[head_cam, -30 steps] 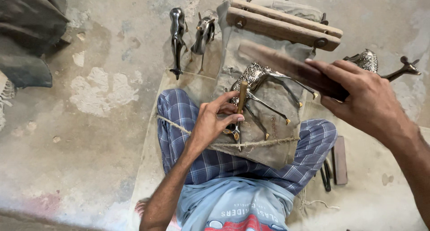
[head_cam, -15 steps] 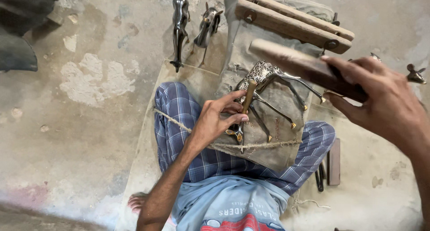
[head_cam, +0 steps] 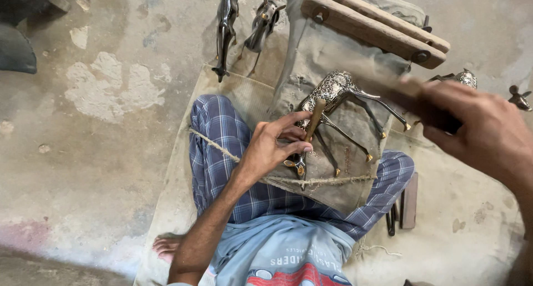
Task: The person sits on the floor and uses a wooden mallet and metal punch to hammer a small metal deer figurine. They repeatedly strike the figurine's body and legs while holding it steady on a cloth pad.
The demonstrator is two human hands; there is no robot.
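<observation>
An engraved silver-coloured metal animal figurine [head_cam: 333, 89] with thin legs lies on a canvas-covered block [head_cam: 333, 47] across my lap. My left hand [head_cam: 275, 147] grips a short wooden-handled chisel [head_cam: 315, 115], its upper end against the figurine's body. My right hand [head_cam: 483, 133] is raised at the right, closed around a dark wooden stick [head_cam: 413, 97] that is blurred and points toward the figurine. A rough rope [head_cam: 216, 144] runs over my checked trouser leg and around the block.
Two dark metal animal figurines [head_cam: 226, 25] [head_cam: 262, 22] stand on the concrete floor ahead. Two bolted wooden bars [head_cam: 372, 22] lie on top of the block. More figurines [head_cam: 461, 78] [head_cam: 521, 99] sit at the right. Dark tools [head_cam: 410, 200] lie beside my right knee.
My right hand and the stick have shifted slightly down and right and are now blurred. My left hand keeps the chisel on the figurine. The view has drifted a little.
</observation>
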